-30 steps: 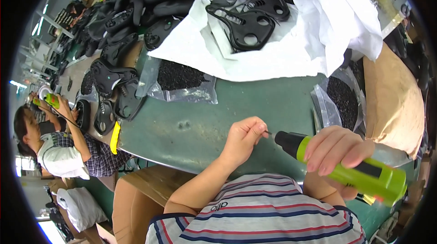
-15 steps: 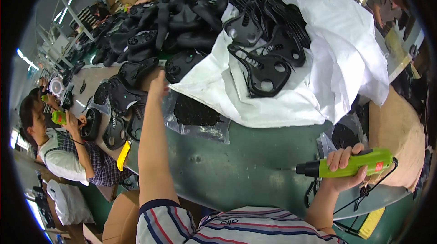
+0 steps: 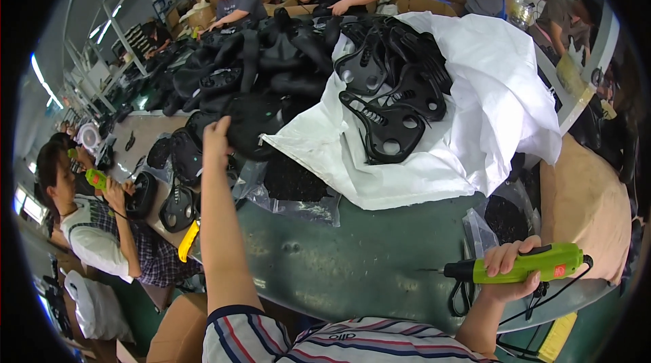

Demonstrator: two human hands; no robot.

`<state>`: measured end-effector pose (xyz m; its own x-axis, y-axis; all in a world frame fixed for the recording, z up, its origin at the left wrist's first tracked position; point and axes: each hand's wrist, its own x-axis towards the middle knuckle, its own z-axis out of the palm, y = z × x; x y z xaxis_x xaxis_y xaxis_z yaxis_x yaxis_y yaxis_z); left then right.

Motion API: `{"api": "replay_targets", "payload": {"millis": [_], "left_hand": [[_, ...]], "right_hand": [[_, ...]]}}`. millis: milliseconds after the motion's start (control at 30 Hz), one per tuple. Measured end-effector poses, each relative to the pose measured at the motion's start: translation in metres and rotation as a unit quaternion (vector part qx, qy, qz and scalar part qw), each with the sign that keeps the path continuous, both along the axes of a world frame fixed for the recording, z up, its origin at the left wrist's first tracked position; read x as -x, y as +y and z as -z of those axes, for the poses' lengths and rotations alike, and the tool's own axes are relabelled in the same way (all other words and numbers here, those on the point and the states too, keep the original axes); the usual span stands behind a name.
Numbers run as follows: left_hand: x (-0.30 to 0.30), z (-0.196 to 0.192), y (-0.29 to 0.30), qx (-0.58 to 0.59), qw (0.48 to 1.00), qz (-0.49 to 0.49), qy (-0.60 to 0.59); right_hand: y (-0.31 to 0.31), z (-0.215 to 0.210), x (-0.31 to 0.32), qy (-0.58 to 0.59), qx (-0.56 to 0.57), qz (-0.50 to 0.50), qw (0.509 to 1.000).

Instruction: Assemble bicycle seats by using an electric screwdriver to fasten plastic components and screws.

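The left hand (image 3: 217,138) reaches out over the bench, its fingers apparently closed on the near-left edge of a rounded black part (image 3: 254,126), which lies just right of those fingertips and is blurred, so how firm the pinch is cannot be told. The right hand (image 3: 512,269), well apart from the left, has its fingers wrapped around a green power screwdriver (image 3: 536,267), the bit pointing left of them over bare bench. The step in hand looks like picking up a part while the driver waits. Next, the left fingers would need a sure grip on that edge and a path clear of the white sheet (image 3: 305,132) to their right and the bag of small black pieces (image 3: 295,180) nearer the body.
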<state>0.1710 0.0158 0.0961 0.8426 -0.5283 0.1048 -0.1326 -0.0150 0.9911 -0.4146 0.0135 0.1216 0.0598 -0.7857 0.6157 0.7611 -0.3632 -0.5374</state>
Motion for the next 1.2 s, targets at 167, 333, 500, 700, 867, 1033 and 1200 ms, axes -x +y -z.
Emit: {"api": "replay_targets", "payload": {"millis": [167, 333, 500, 700, 867, 1033, 1200], "left_hand": [[0.050, -0.098, 0.058, 0.107, 0.977, -0.007, -0.186], [0.137, -0.178, 0.049, -0.113, 0.822, 0.410, -0.380], [0.285, -0.089, -0.042, -0.283, 0.455, 0.789, -0.302], [0.465, 0.007, -0.024, -0.229, 0.214, 0.875, -0.370], [0.455, 0.034, 0.006, 0.000, 0.403, 0.846, -0.349], [0.315, 0.026, 0.039, -0.038, 0.869, 0.482, -0.106], [0.297, 0.058, 0.088, -0.186, 0.883, 0.399, -0.166]], "right_hand": [[0.006, -0.005, 0.028, 0.021, 0.054, 0.041, 0.997], [0.009, -0.013, 0.051, 0.009, 0.100, 0.031, 0.994], [0.023, -0.024, 0.071, 0.006, 0.099, 0.087, 0.991], [0.035, -0.029, 0.096, 0.003, 0.107, 0.113, 0.988], [0.027, -0.021, 0.110, 0.028, 0.110, 0.091, 0.989], [0.011, -0.005, 0.102, 0.021, 0.080, 0.076, 0.994], [-0.005, -0.001, 0.060, 0.001, 0.079, -0.016, 0.997]]}}
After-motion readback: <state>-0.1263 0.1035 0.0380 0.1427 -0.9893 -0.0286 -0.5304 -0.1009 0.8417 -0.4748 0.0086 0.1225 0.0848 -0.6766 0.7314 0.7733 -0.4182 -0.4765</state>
